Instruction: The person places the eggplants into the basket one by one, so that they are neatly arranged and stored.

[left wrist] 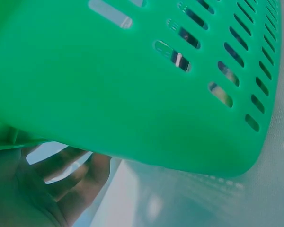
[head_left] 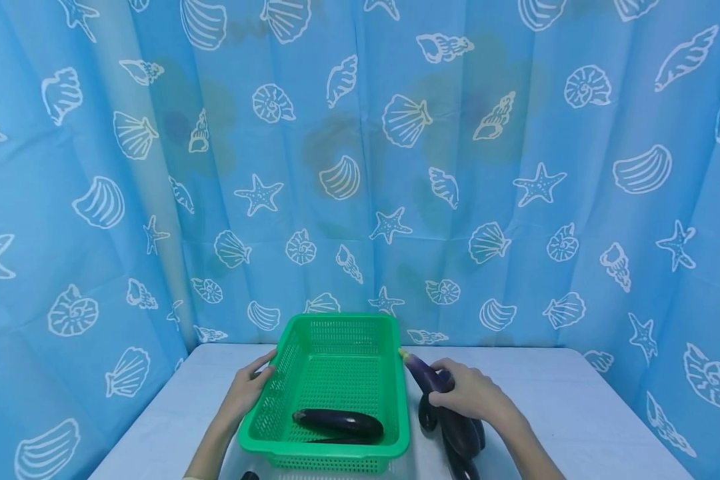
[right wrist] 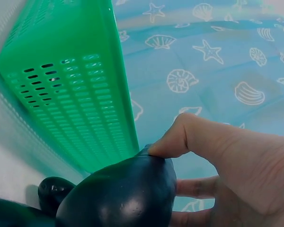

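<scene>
A green perforated plastic basket (head_left: 401, 380) stands at the middle of the table. My left hand (head_left: 244, 393) holds its left rim; in the left wrist view the fingers (left wrist: 83, 189) show below the green wall. One dark purple eggplant (head_left: 339, 421) lies across the basket's near end, with part of another dark one (head_left: 345, 440) beside it. To the right of the basket, my right hand (head_left: 468, 393) grips an eggplant (head_left: 423, 373), its pale stem end towards the basket's right rim. In the right wrist view the thumb presses on the held eggplant (right wrist: 123, 194).
Beneath the right hand several more eggplants (head_left: 463, 437) lie in a pile, partly hidden. A dark rounded end (head_left: 250, 475) shows at the bottom edge, left of the basket. The table (head_left: 552, 393) has a white cover. Behind it hangs a blue shell-patterned curtain (head_left: 360, 200).
</scene>
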`<state>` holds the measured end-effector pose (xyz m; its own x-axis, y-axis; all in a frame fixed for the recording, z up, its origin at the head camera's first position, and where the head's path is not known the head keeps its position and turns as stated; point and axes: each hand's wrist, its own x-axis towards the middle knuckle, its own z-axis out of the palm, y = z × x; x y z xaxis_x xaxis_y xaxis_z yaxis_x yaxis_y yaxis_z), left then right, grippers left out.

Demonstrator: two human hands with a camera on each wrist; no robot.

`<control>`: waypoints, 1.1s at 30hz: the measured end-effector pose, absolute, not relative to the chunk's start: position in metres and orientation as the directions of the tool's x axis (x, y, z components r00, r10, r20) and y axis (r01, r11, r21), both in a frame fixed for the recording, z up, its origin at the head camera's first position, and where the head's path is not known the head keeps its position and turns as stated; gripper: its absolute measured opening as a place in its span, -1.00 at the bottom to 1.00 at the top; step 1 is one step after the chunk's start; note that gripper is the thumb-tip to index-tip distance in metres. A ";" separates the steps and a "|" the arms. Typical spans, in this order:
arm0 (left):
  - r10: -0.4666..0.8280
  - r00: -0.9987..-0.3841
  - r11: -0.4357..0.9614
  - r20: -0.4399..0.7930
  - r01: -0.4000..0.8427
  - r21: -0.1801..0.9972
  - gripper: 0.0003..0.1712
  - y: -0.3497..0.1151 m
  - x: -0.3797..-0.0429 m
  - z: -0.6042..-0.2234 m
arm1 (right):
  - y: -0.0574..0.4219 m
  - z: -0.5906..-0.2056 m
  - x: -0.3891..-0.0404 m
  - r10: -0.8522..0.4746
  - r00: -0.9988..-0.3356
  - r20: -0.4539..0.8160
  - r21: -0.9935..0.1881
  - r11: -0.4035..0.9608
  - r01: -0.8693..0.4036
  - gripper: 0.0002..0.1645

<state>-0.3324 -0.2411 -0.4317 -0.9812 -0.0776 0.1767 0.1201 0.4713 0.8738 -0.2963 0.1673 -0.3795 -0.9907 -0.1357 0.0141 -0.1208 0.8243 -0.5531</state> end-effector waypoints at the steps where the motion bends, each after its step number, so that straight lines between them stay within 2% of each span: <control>1: -0.076 -0.980 0.478 0.181 0.124 0.869 -0.47 -0.241 -0.332 -0.431 | 0.166 -0.378 -0.296 -0.137 -0.990 0.013 -0.552 0.825 -0.121 -0.28; 33: -0.076 -0.981 0.463 0.181 0.126 0.877 -0.48 -0.244 -0.334 -0.434 | 0.137 -0.352 -0.297 -0.228 -0.972 0.052 -0.569 0.793 -0.216 -0.33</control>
<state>-0.3338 -0.2435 -0.4344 -0.9806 -0.0756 0.1807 0.1260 0.4628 0.8774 -0.2975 0.1371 -0.3519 -0.9723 -0.2277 0.0524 -0.2164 0.7932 -0.5692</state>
